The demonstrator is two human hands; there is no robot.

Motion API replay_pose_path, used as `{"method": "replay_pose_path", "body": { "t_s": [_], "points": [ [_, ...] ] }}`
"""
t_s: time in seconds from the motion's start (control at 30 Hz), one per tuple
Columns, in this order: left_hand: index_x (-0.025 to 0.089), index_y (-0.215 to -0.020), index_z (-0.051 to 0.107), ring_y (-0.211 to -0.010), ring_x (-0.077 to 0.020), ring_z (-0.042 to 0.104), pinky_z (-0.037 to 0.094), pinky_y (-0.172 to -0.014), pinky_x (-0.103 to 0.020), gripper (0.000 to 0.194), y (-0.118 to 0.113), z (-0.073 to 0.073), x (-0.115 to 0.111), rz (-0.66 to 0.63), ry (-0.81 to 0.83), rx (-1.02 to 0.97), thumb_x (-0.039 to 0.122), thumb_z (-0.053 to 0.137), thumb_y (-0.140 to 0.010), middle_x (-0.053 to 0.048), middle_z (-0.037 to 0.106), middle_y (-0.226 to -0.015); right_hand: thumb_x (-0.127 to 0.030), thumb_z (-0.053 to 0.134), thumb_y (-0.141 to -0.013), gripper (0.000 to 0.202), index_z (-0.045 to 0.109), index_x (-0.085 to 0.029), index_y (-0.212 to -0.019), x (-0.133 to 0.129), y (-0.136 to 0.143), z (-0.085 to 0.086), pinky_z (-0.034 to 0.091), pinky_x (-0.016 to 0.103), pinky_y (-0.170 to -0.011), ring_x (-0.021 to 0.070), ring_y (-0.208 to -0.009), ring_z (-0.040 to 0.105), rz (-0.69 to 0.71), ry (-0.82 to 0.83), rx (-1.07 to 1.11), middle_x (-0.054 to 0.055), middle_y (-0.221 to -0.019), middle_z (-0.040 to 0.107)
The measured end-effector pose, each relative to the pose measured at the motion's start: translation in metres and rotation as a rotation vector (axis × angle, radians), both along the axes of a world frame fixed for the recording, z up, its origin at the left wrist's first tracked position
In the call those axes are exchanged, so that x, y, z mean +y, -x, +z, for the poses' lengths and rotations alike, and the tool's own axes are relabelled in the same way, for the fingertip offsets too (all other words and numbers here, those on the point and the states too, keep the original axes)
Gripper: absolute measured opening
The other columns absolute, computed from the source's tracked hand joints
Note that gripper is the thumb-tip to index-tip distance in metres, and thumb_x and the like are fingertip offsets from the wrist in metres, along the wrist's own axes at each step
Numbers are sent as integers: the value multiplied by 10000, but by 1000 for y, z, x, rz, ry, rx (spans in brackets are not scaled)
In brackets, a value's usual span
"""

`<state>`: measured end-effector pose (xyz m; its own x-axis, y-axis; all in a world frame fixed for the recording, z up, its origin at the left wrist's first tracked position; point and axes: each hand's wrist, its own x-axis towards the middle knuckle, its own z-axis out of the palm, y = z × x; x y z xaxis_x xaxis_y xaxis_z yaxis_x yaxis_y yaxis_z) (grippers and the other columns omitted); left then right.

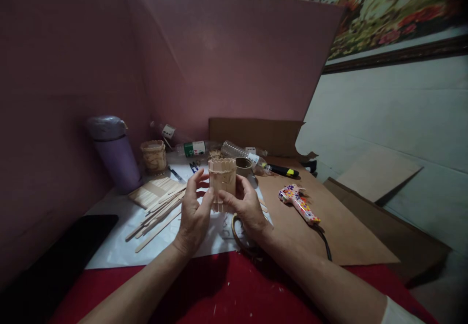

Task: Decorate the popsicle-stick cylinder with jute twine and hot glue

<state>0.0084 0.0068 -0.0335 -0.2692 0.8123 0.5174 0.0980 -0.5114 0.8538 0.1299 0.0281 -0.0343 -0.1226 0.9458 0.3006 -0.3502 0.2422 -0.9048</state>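
Note:
A small upright cup made of pale wooden sticks (222,180), with a band of twine round its upper part, is held up between both hands. My left hand (194,212) grips its left side, thumb against the front and some fingers apart. My right hand (249,208) grips the right side, its thumb lying across the lower front. Under and beside my right hand is a ring-shaped roll (237,233), partly hidden. Loose wooden sticks (157,215) lie on white paper to the left of my left hand.
Behind stand a purple tumbler (119,160), another stick cup (153,157), plastic bottles (195,148) and a tape roll (243,164). A patterned glue gun (299,204) with its cord and a black-yellow cutter (284,171) lie on brown cardboard (343,236) at right.

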Motion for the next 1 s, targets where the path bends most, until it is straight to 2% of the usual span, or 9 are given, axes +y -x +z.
{"method": "replay_pose_path", "body": {
  "t_s": [0.1, 0.23, 0.33, 0.53, 0.67, 0.8, 0.9, 1.0],
  "points": [
    [196, -1243, 466, -1062, -227, 569, 463, -908, -400, 433, 1, 1, 1, -1, 4, -34, 347, 587, -856, -96, 592, -1138, -341, 803, -636, 618, 510, -198, -1160, -3, 0, 1, 515, 427, -910, 271, -1079, 615, -78, -27, -82, 117, -1192, 629],
    [209, -1260, 462, -1087, -251, 590, 485, -899, -393, 564, -3, 4, -2, -141, 49, -28, 346, 700, -768, -113, 588, -1214, -312, 769, -666, 590, 503, -212, -1183, -5, -1, -3, 523, 420, -885, 266, -1046, 616, -260, -145, -259, 108, -1180, 620],
    [207, -1245, 459, -1051, -260, 623, 516, -852, -377, 642, -8, 6, -3, -213, 102, -115, 320, 763, -690, -120, 594, -1225, -278, 743, -688, 572, 501, -231, -1205, -7, -2, -7, 492, 445, -936, 284, -1108, 583, -374, -231, -409, 111, -1220, 598],
    [172, -1102, 524, -961, -228, 646, 523, -820, -338, 563, -5, 1, 8, -215, 153, -242, 285, 799, -624, -82, 649, -1083, -305, 675, -768, 523, 473, -178, -1233, -15, 2, -8, 415, 511, -1012, 318, -1212, 501, -481, -408, -641, 170, -1268, 555],
    [165, -1115, 543, -937, -218, 642, 511, -819, -330, 557, 2, 3, 10, -232, 177, -333, 247, 786, -620, -66, 666, -1036, -361, 704, -759, 583, 460, -171, -1254, -16, 2, -6, 427, 477, -1010, 305, -1196, 521, -400, -348, -582, 163, -1262, 561],
    [171, -1144, 525, -863, -193, 653, 511, -770, -302, 497, 4, 12, 4, -346, 221, -453, 198, 695, -677, -50, 686, -979, -448, 706, -747, 636, 459, -169, -1263, -11, -2, 0, 473, 427, -957, 285, -1143, 575, -197, -191, -406, 146, -1240, 587],
    [174, -1129, 535, -873, -174, 647, 505, -774, -269, 463, 5, 16, 0, -371, 223, -474, 155, 644, -679, -35, 687, -969, -424, 709, -746, 570, 500, -183, -1218, -7, -2, 0, 513, 380, -878, 254, -1036, 632, 27, -146, -320, 106, -1156, 644],
    [177, -1128, 547, -885, -176, 645, 507, -782, -273, 453, 3, 15, -1, -347, 233, -444, 145, 620, -683, -31, 685, -972, -379, 743, -709, 538, 524, -195, -1164, -6, 0, -3, 537, 339, -773, 231, -932, 655, 66, -100, -294, 74, -1063, 673]
  ]
}}
